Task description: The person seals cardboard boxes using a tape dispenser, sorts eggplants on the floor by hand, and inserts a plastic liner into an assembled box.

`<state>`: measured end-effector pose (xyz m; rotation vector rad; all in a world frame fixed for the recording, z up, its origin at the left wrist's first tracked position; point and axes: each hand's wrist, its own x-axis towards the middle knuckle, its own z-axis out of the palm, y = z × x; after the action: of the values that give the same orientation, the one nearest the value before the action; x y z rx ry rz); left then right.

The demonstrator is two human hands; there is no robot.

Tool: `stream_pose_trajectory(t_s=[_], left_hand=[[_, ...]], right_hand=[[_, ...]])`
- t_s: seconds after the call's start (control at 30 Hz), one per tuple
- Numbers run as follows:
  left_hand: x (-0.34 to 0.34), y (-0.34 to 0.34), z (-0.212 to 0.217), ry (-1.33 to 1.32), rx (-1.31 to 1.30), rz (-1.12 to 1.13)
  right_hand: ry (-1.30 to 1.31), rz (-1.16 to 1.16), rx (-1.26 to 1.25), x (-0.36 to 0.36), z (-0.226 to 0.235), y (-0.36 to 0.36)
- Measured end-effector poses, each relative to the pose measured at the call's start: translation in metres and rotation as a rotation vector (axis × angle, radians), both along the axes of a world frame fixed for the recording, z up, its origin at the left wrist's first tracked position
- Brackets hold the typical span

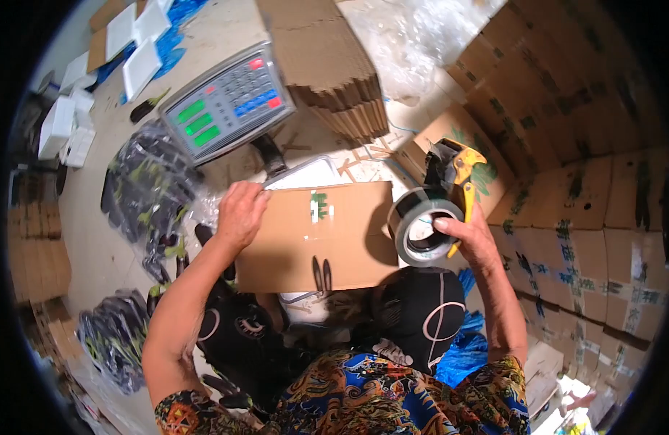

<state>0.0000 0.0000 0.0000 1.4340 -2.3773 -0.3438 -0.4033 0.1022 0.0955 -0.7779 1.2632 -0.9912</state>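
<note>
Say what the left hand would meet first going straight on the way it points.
Past the cardboard box it touches, the left hand would probably meet the dark post under the scale display first; depth is unclear from this single view.

Brown cardboard box (316, 238), flat face up, yellow-handled tape dispenser (437, 194) beside it

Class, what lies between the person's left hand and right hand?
In the head view: a cardboard box at the left hand, then the tape dispenser held by the right hand.
</note>
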Motion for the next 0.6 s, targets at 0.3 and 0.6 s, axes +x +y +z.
stream_pose_trajectory(t_s=[0.3, 0.6], left_hand=[[0.010, 0.011, -0.001, 0.231, -0.099, 0.023], [0.019, 0.006, 0.002, 0.080, -0.296, -0.181]], right_hand=[[0.249, 0.401, -0.131, 0.095, 0.050, -0.025], [0.349, 0.381, -0.219, 0.122, 0.046, -0.020]])
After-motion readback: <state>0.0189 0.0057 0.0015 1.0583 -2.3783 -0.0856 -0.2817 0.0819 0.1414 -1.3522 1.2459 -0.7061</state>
